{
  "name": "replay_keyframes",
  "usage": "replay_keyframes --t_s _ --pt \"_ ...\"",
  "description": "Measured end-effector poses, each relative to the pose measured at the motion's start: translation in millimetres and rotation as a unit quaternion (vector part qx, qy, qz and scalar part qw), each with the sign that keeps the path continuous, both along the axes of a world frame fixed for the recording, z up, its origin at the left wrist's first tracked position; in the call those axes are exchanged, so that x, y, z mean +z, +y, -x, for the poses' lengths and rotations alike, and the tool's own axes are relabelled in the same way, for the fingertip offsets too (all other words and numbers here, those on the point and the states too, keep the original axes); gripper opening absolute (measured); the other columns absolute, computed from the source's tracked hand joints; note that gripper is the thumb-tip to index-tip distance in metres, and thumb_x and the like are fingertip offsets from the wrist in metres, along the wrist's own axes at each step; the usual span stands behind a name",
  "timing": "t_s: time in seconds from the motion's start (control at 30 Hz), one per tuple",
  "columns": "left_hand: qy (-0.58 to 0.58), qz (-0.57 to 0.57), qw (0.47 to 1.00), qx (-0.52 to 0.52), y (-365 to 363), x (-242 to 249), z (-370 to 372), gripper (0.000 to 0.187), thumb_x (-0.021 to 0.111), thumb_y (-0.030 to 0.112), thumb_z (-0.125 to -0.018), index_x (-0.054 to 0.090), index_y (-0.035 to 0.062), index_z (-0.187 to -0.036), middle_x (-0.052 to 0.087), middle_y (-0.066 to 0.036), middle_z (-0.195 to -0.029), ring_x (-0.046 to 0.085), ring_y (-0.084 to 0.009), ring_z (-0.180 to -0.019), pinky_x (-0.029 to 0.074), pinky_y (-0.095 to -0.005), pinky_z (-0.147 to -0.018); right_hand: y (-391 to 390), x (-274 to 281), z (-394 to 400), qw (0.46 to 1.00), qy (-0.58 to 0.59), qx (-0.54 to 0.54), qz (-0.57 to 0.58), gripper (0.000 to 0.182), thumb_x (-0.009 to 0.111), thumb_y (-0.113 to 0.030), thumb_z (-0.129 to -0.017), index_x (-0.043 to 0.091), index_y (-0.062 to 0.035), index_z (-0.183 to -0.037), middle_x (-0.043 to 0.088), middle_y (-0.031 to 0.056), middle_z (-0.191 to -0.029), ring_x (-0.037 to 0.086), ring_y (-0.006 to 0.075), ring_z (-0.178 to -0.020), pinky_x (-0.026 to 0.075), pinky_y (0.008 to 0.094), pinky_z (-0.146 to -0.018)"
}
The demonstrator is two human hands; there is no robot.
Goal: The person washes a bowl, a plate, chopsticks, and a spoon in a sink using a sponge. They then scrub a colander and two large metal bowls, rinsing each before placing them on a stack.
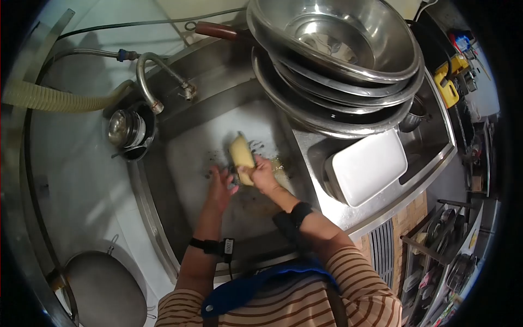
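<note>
Over the large metal sink (158, 210), my right hand (262, 175) holds a pale yellow, oblong object (241, 152), perhaps a sponge, tilted upward. Its fingers wrap round the lower end. Just left of it, my left hand (220, 185) has its fingers apart, near a small dark thing that is too blurred to make out. Cloudy, whitish water (196, 136) with dark bits fills the basin below both hands. Another yellowish patch shows beside my right hand, partly hidden.
Stacked metal bowls (338, 43) stand at the upper right, above a white rectangular tray (370, 168). A curved faucet (144, 82) and small stacked bowls (126, 129) are at the left. A large round pan (103, 291) lies lower left.
</note>
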State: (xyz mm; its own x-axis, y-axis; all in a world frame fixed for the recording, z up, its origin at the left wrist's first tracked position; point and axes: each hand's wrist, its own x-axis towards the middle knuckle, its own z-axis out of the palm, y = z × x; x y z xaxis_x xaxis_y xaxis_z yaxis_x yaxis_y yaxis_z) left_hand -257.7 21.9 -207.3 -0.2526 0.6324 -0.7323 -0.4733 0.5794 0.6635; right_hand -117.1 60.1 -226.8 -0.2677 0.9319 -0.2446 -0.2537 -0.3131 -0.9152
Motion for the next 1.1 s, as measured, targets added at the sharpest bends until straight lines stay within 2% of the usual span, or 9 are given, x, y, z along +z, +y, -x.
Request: replay_keyframes --t_s 0.07,0.17,0.37,0.43,0.63,0.77,0.87,0.97,1.1 --pt "-0.124 0.006 0.992 0.026 -3.4 -14.1 7.6 0.071 0.026 0.063 -0.088 0.031 0.012 -0.137 0.038 -0.01 -0.137 0.04 -0.0258 -0.123 0.036 -0.0465 -0.098 17.1 12.1 0.3 0.953 0.214 -0.062 0.204 0.03 0.07 -0.016 -0.078 0.06 -0.0038 -0.103 0.064 0.0078 -0.093 0.061 0.015 -0.082 0.05 0.0301 -0.067" --pt "-0.321 -0.158 0.932 0.053 -22.5 -37.0 14.0 0.061 0.032 0.055 -0.091 0.036 0.011 -0.133 0.041 -0.007 -0.134 0.044 -0.0245 -0.12 0.04 -0.0433 -0.096 19.3 -15.9 4.2 0.953 0.094 -0.104 0.269 0.04 0.072 -0.033 -0.075 0.062 -0.0018 -0.099 0.065 0.0095 -0.089 0.06 0.0177 -0.072 0.05 0.0322 -0.065" --pt "-0.201 -0.171 0.949 0.173 -25.0 -60.3 53.9 0.044 0.043 0.032 -0.095 0.04 0.0034 -0.128 0.048 -0.012 -0.126 0.049 -0.0262 -0.114 0.043 -0.0427 -0.094 19.2 -96.4 -38.8 0.888 -0.392 -0.027 0.239 0.063 0.058 -0.055 -0.079 0.063 0.0055 -0.096 0.064 0.016 -0.099 0.06 0.0263 -0.086 0.047 0.037 -0.075" --pt "-0.181 -0.188 0.953 0.154 -21.2 -35.9 58.9 0.043 0.043 0.03 -0.095 0.039 0.0019 -0.128 0.049 -0.012 -0.124 0.05 -0.0262 -0.112 0.043 -0.042 -0.095 11.1 -332.4 -72.3 0.786 -0.427 0.04 0.444 0.058 0.056 -0.05 -0.083 0.062 0.004 -0.1 0.065 0.0163 -0.097 0.061 0.0263 -0.084 0.046 0.0364 -0.077" --pt "-0.112 -0.197 0.957 0.182 -3.3 -37.2 56.3 0.045 0.044 0.03 -0.095 0.038 0.0012 -0.128 0.048 -0.012 -0.123 0.049 -0.0254 -0.112 0.042 -0.0385 -0.095 19.7 -106.7 45.1 0.994 -0.087 -0.064 0.001 0.028 0.056 0.002 -0.077 0.062 -0.0073 -0.103 0.062 0.0121 -0.097 0.058 0.0264 -0.09 0.046 0.035 -0.078" --pt "-0.052 -0.184 0.972 0.137 8.4 -6.8 32.9 0.045 0.042 0.032 -0.095 0.04 -0.0003 -0.126 0.049 -0.011 -0.121 0.05 -0.0239 -0.109 0.043 -0.0361 -0.091 5.2 41.8 71.0 0.868 -0.351 -0.03 -0.349 0.038 0.06 -0.009 -0.071 0.055 -0.0116 -0.109 0.052 0.0122 -0.11 0.051 0.0316 -0.099 0.041 0.0408 -0.086" --pt "-0.004 -0.149 0.973 0.174 15.1 18.1 -2.9 0.044 0.041 0.032 -0.096 0.046 -0.0045 -0.121 0.052 -0.012 -0.116 0.054 -0.02 -0.1 0.044 -0.0332 -0.084 3.1 25.0 64.6 0.855 -0.384 -0.101 -0.333 0.04 0.06 -0.014 -0.074 0.052 -0.0101 -0.113 0.05 0.0137 -0.114 0.051 0.032 -0.101 0.039 0.0411 -0.088" --pt "0.142 -0.183 0.973 -0.007 -7.8 29.6 -12.5 0.041 0.044 0.032 -0.095 0.055 -0.0054 -0.106 0.06 -0.007 -0.095 0.057 -0.0137 -0.08 0.047 -0.0303 -0.07 30.8 -62.4 35.2 0.98 -0.196 -0.012 0.028 0.029 0.044 -0.023 -0.089 0.059 -0.0003 -0.1 0.057 0.0207 -0.104 0.051 0.0358 -0.102 0.04 0.0392 -0.088" --pt "0.239 -0.189 0.928 -0.214 -20.0 40.1 -16.7 0.043 0.047 0.037 -0.093 0.058 -0.0043 -0.096 0.061 -0.005 -0.084 0.054 -0.0108 -0.068 0.046 -0.0278 -0.061 53.0 -15.7 4.8 0.921 -0.35 -0.131 -0.106 0.026 0.046 -0.021 -0.085 0.058 0.0018 -0.085 0.058 0.0197 -0.089 0.052 0.0354 -0.092 0.04 0.0428 -0.08"
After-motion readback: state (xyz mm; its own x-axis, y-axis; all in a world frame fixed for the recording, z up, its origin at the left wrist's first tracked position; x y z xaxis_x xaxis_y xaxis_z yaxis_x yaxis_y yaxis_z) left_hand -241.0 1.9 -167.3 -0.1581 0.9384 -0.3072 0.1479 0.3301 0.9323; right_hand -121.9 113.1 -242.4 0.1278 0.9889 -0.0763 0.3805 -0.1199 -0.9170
